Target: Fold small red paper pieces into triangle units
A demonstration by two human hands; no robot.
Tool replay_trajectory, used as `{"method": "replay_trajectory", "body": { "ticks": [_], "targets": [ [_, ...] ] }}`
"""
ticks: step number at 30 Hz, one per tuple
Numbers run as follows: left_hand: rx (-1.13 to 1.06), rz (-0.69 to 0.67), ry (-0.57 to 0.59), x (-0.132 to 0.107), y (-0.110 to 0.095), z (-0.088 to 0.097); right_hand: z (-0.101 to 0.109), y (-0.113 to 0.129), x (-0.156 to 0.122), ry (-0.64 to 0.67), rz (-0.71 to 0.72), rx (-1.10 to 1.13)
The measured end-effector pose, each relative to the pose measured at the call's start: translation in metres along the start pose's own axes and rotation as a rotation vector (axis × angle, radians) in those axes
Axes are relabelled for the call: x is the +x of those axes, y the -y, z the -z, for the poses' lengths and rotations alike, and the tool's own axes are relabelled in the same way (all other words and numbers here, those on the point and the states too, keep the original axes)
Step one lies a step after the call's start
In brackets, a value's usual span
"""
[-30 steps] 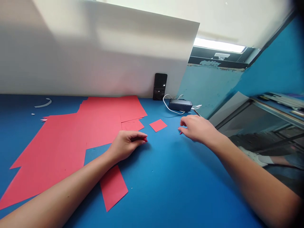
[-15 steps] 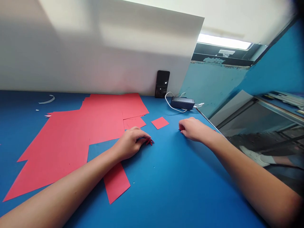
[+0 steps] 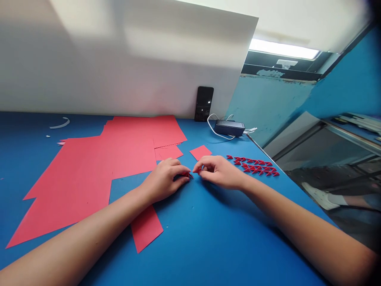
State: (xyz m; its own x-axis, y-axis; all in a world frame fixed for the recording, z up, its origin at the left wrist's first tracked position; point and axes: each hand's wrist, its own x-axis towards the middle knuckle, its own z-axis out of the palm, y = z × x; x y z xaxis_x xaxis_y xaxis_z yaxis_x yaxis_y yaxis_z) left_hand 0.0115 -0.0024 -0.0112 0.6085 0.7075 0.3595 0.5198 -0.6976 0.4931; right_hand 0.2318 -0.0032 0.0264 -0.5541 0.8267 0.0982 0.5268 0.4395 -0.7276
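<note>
1. Workpiece: a small red folded paper piece sits at the fingertips of the left hand, just above or on the blue table; contact cannot be confirmed.
2. Left fingers: pinched on the piece. Its points project right; its long axis cannot be told, as the fingers cover most of it.
3. Right hand: fingers loosely curled, tips just right of the piece. Whether they grip anything cannot be told. The left hand is the nearer, being in contact.
4. Surroundings: a red square lies on the far side of the hands; rows of red triangles lie right; large red sheets lie left.
5. Change from the earlier frame: the right hand is farther left, beside the left hand, and the rows are uncovered.
</note>
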Motion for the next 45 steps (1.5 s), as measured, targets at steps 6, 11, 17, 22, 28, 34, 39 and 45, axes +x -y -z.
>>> {"method": "replay_trajectory", "body": {
  "ticks": [6, 11, 17, 22, 28, 34, 39, 45],
  "targets": [
    [-0.134, 0.013, -0.006, 0.003, 0.003, 0.003, -0.024, -0.003, -0.001, -0.175, -0.028, 0.146],
    [-0.177, 0.065, -0.027, 0.004, 0.003, 0.004, -0.03, -0.004, -0.003, -0.196, 0.005, 0.221],
    [-0.185, 0.153, -0.063, 0.003, 0.004, 0.004, -0.031, -0.004, -0.004, -0.235, -0.009, 0.234],
    [-0.285, 0.178, -0.112, 0.003, 0.004, 0.005, -0.034, -0.003, -0.006, -0.231, -0.014, 0.288],
    [-0.292, 0.151, -0.114, 0.004, 0.001, 0.007, -0.032, -0.001, -0.007, -0.344, 0.113, 0.198],
    [-0.279, 0.093, -0.114, 0.003, 0.004, 0.007, -0.029, 0.0, -0.008, -0.413, 0.183, 0.23],
    [-0.3, 0.075, -0.129, 0.003, 0.004, 0.007, -0.032, -0.001, -0.008, -0.338, 0.206, 0.25],
    [-0.371, 0.088, -0.147, 0.003, 0.007, 0.005, -0.036, -0.002, -0.007, -0.322, 0.154, 0.312]
  ]
}}
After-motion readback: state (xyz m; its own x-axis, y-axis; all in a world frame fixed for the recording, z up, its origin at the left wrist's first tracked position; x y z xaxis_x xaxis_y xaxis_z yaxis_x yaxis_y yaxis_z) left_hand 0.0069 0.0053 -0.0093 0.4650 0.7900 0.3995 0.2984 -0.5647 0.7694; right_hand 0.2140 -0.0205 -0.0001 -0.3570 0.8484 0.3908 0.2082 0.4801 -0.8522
